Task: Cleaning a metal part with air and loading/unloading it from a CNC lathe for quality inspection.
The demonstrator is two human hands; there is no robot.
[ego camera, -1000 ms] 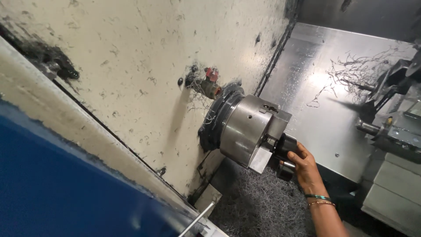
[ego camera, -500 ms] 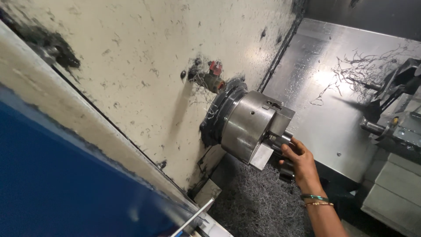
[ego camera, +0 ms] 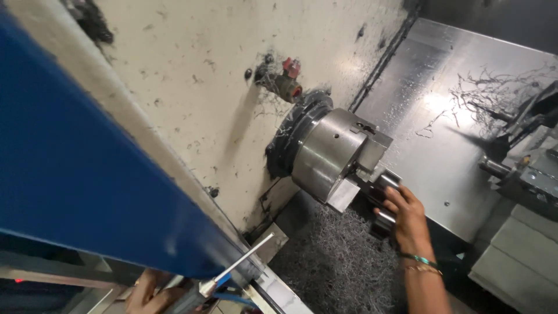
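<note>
1. View from above into a metal-cutting machine with a cream, speckled inner wall (ego camera: 192, 87) and a blue door edge (ego camera: 75, 168) across the left.
2. A round steel chuck (ego camera: 331, 154) sticks out of the wall, tilted toward the lower right. A dark metal part (ego camera: 383, 192) sits in its jaws at the front.
3. The right hand (ego camera: 407, 215) reaches up from the bottom edge; its grip is clamped on the metal part, fingers curled over it. Two bangles circle the wrist.
4. The left hand (ego camera: 148, 291) is at the bottom left, outside the door, closed around the handle of an air gun (ego camera: 232, 270) whose thin silver nozzle points up and right (the fingers are partly hidden, but the grip looks shut on it).
5. The trough (ego camera: 290, 232) below the chuck acts as a container: it is filled with a bed of fine grey metal shavings (ego camera: 337, 267).
6. A small brass valve with a red handle (ego camera: 288, 81) sits on the wall above the chuck.
7. A shiny steel panel (ego camera: 442, 116) behind carries stringy curls of swarf (ego camera: 488, 99).
</note>
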